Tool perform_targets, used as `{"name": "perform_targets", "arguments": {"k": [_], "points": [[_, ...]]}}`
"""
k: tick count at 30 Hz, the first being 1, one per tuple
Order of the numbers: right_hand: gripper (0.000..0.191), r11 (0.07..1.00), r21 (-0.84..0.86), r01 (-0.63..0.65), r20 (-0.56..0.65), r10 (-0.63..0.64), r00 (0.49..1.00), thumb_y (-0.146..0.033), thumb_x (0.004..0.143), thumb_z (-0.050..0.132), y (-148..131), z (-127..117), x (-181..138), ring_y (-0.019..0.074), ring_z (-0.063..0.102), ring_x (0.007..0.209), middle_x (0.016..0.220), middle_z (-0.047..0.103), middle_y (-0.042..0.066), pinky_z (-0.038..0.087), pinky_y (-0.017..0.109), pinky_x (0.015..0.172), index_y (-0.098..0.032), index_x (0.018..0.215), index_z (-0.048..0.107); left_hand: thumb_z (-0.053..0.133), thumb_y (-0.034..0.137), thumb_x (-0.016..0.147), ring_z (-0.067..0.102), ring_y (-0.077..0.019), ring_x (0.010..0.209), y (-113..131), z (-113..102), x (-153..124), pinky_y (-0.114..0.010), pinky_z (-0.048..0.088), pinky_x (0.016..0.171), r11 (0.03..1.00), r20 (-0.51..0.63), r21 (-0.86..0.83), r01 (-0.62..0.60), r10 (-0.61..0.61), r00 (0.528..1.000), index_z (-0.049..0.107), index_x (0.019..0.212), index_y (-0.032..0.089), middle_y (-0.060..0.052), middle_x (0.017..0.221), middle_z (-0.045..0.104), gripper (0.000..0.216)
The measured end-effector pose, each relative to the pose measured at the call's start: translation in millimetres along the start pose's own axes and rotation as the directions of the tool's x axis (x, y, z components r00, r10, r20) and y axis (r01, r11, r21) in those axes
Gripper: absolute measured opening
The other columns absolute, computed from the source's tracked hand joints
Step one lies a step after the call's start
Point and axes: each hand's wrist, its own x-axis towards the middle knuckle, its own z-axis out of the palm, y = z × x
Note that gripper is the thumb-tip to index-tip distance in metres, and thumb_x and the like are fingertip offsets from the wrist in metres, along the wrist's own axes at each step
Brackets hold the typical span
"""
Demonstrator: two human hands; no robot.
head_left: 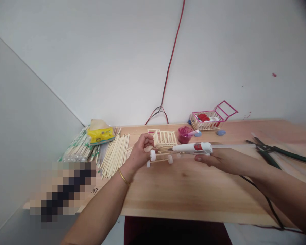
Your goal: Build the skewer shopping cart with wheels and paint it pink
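Observation:
My left hand (pixel 140 151) grips the left end of a small cart (pixel 165 139) built from pale wooden sticks, with white wheels (pixel 153 155) on its underside. Wrapped around a white hot glue gun (pixel 191 148) is my right hand (pixel 211 160). The gun's dark nozzle points left and lies at the cart's lower frame; whether it touches the sticks I cannot tell. A clear glue stick (pixel 232 146) juts out of the gun's back end. The fingertips of my left hand are partly hidden behind the cart.
Loose wooden sticks (pixel 116 153), bagged sticks (pixel 78 144) and a yellow packet (pixel 100 135) lie left. Behind stand a cup of pink paint (pixel 185 135) and a pink-rimmed stick cart (pixel 207 120). Green-handled pliers (pixel 275 149) lie right. A black cord (pixel 265 197) crosses the front edge.

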Motion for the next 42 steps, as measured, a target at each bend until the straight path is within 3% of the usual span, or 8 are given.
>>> {"name": "perform_targets", "arguments": {"k": [6, 15, 20, 28, 34, 42], "points": [[0.063, 1.000, -0.014, 0.013, 0.017, -0.012, 1.000, -0.075, 0.083, 0.036, -3.8, -4.7, -2.2, 0.0280, 0.067, 0.080, 0.083, 0.072, 0.007, 0.051, 0.037, 0.074, -0.023, 0.089, 0.071, 0.075, 0.016, 0.068, 0.058, -0.0098, 0.079, 1.9, 0.0, -0.6, -0.023, 0.044, 0.074, 1.000, 0.007, 0.017, -0.009, 0.009, 1.000, 0.047, 0.101, 0.021, 0.004, 0.084, 0.057, 0.044], [0.058, 0.997, -0.067, -0.048, -0.009, 0.048, 0.999, -0.072, 0.082, 0.042, -6.4, -14.4, -5.9, 0.0331, 0.069, 0.093, 0.096, 0.075, 0.008, 0.053, 0.042, 0.083, -0.025, 0.094, 0.073, 0.074, 0.017, 0.070, 0.057, -0.0098, 0.079, 3.9, 0.5, -0.7, -0.024, 0.045, 0.076, 0.999, 0.006, 0.037, -0.021, 0.021, 1.000, 0.047, 0.100, 0.021, 0.004, 0.084, 0.057, 0.039], [0.065, 0.991, -0.094, -0.092, -0.029, 0.090, 0.996, -0.077, 0.081, 0.038, -6.9, -18.6, -7.0, 0.0346, 0.069, 0.090, 0.091, 0.075, 0.010, 0.053, 0.046, 0.082, -0.024, 0.092, 0.075, 0.073, 0.015, 0.070, 0.057, -0.0103, 0.082, 5.8, 0.9, -1.0, -0.025, 0.045, 0.080, 0.999, 0.003, 0.036, -0.035, 0.035, 0.999, 0.048, 0.099, 0.021, 0.003, 0.086, 0.056, 0.040], [0.051, 0.999, -0.048, 0.005, 0.052, -0.003, 0.999, -0.068, 0.084, 0.045, -23.4, -12.2, 1.4, 0.0336, 0.070, 0.092, 0.097, 0.076, 0.007, 0.054, 0.044, 0.080, -0.028, 0.098, 0.075, 0.068, 0.011, 0.070, 0.057, -0.0113, 0.081, 8.2, 0.8, -2.1, -0.025, 0.044, 0.077, 0.994, 0.000, 0.087, -0.059, 0.059, 0.998, 0.049, 0.097, 0.021, 0.002, 0.086, 0.056, 0.034], [0.052, 0.987, 0.008, 0.162, 0.028, -0.162, 0.986, -0.065, 0.087, 0.045, -33.8, -7.7, 8.1, 0.0312, 0.065, 0.105, 0.115, 0.071, 0.005, 0.051, 0.042, 0.090, -0.031, 0.121, 0.066, 0.068, 0.009, 0.071, 0.057, -0.0121, 0.083, 5.7, 1.1, -2.1, -0.027, 0.046, 0.083, 0.991, 0.007, 0.101, -0.084, 0.084, 0.996, 0.049, 0.099, 0.020, 0.001, 0.087, 0.056, 0.035], [0.050, 0.981, -0.011, 0.194, -0.040, -0.194, 0.980, -0.063, 0.087, 0.047, -32.0, -3.7, 9.4, 0.0287, 0.067, 0.096, 0.104, 0.073, 0.006, 0.052, 0.038, 0.082, -0.026, 0.110, 0.070, 0.068, 0.010, 0.071, 0.057, -0.0110, 0.080, 9.4, 2.0, -2.6, -0.026, 0.046, 0.081, 0.992, 0.011, 0.101, -0.076, 0.075, 0.997, 0.048, 0.096, 0.020, 0.002, 0.086, 0.057, 0.033]]}}
